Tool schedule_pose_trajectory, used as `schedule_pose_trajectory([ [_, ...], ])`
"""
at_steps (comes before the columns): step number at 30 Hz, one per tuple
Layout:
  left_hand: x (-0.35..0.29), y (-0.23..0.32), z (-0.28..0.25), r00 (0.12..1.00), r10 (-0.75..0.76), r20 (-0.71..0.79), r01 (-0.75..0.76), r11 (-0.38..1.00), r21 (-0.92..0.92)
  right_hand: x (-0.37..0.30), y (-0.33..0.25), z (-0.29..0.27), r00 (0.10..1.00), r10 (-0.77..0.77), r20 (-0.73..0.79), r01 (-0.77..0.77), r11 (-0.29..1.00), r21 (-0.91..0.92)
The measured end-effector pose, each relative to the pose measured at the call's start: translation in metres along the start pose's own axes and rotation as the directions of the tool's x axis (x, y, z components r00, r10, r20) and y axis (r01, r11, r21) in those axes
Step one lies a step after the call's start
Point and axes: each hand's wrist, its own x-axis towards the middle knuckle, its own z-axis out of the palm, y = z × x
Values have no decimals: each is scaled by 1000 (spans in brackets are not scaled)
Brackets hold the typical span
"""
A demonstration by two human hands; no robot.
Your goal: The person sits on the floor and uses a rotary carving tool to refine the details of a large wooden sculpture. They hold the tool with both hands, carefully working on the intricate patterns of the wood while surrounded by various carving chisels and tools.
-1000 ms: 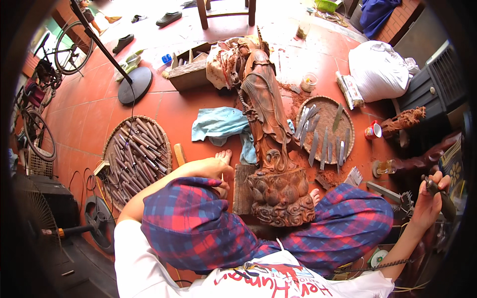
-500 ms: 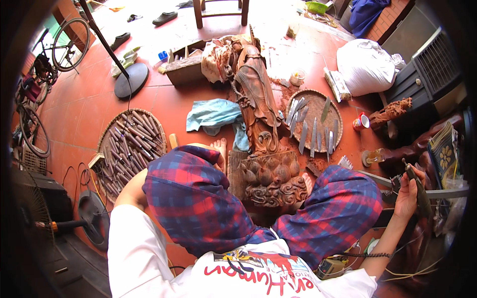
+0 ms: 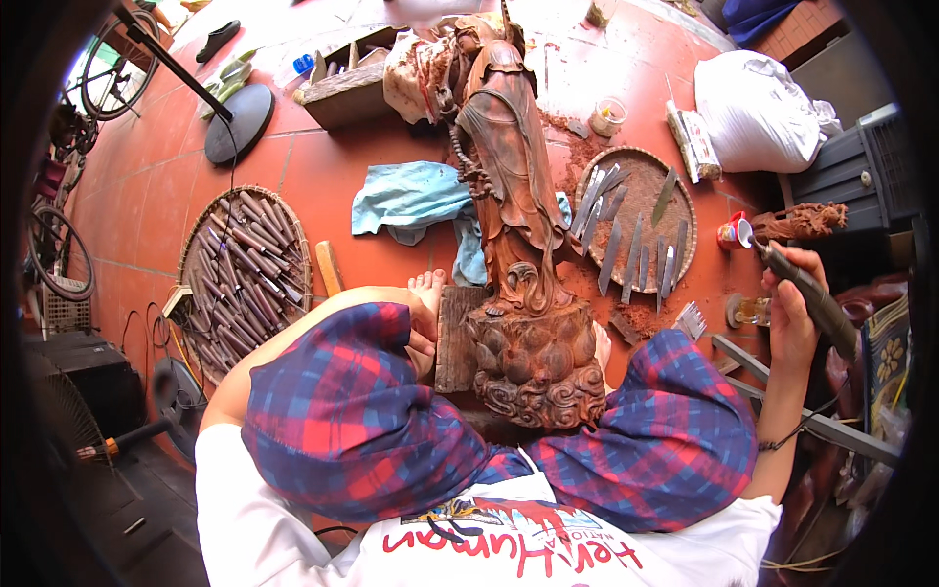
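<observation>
A brown carved wooden statue of a robed figure stands between my legs on a carved base. My right hand, at the right, is closed around a dark, thick, pen-shaped rotary tool. Its narrow tip points at a small red and white cup; whether they touch I cannot tell. A thin cord hangs by my right wrist. My left hand hangs beside my left knee, near a wooden block at the base. Its fingers show in part, loosely extended, with nothing visible in them.
Many carving tools fill a round basket at the left. Flat blades lie on a woven tray at the right. A light-blue cloth lies beside the statue. Behind are a wooden box and a white sack. Grey metal bars lie near my right forearm.
My right hand has moved forward and inward with the rotary tool, bringing its tip to the cup. The whole view has shifted slightly; my left hand now shows beside the knee.
</observation>
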Motion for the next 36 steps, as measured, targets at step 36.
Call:
schedule_pose_trajectory([
  [36, 83, 136, 23, 851, 484, 204, -72, 493, -867, -10, 109, 114, 873, -158, 461, 170, 985, 17],
])
